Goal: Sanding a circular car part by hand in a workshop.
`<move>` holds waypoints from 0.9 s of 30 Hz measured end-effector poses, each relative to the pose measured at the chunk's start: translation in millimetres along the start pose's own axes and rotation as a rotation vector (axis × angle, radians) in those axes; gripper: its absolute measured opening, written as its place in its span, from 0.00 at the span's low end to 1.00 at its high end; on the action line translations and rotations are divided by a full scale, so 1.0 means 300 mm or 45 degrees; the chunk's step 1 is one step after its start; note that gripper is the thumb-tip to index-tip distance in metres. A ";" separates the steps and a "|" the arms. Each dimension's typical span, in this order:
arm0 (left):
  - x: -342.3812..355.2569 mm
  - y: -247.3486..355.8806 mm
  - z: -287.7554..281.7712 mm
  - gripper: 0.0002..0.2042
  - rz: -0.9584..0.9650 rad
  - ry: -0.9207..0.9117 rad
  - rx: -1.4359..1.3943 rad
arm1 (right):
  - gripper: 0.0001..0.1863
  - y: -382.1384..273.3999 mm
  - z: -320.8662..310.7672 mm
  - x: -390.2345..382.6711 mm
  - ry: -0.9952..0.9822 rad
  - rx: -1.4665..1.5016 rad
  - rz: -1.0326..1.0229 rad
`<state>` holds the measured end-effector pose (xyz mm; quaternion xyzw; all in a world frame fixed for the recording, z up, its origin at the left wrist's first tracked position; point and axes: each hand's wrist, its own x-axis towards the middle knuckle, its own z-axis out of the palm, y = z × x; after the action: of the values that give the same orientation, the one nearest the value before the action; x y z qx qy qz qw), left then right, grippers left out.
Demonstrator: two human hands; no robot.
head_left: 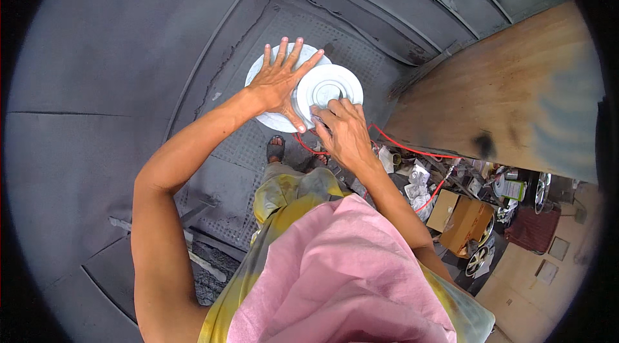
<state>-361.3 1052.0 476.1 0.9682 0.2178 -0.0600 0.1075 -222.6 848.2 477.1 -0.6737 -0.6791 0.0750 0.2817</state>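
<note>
My left hand (280, 85) lies with fingers spread on a large white round disc (258, 75), its thumb reaching down beside a smaller white disc (325, 75). This smaller disc has concentric rings and overlaps the larger one's right side. My right hand (343, 129) is curled over the lower part of the smaller disc, with a small greyish piece between thumb and fingers that I cannot make out. Both discs are above the grey floor, near my sandalled feet; what supports them is hidden.
Grey metal walls (109, 46) enclose the left and back. A wooden panel (490, 91) stands right. Below it lie a red hose (412, 148), cardboard box (467, 220), metal rims, crumpled wrappings and other clutter. Grey bars (206, 259) lie low at the left.
</note>
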 end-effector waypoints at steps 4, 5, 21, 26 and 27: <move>-0.009 -0.016 0.002 0.95 -0.024 -0.033 -0.001 | 0.17 -0.004 -0.004 0.006 -0.017 0.013 0.004; -0.008 -0.025 0.005 0.95 -0.026 -0.036 -0.003 | 0.16 -0.001 -0.001 0.008 -0.004 0.007 -0.007; -0.001 -0.030 0.006 0.95 0.001 -0.019 0.028 | 0.17 -0.002 -0.004 -0.001 0.005 -0.012 -0.034; 0.003 -0.039 0.006 0.94 0.084 0.054 -0.053 | 0.20 -0.013 -0.013 -0.002 0.003 -0.037 -0.045; 0.008 -0.038 0.003 0.94 0.171 0.079 -0.109 | 0.21 -0.015 -0.015 -0.001 -0.005 -0.051 -0.047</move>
<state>-364.2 1062.7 472.8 0.9766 0.1581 -0.0132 0.1456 -224.5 846.3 482.9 -0.6663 -0.6934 0.0575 0.2681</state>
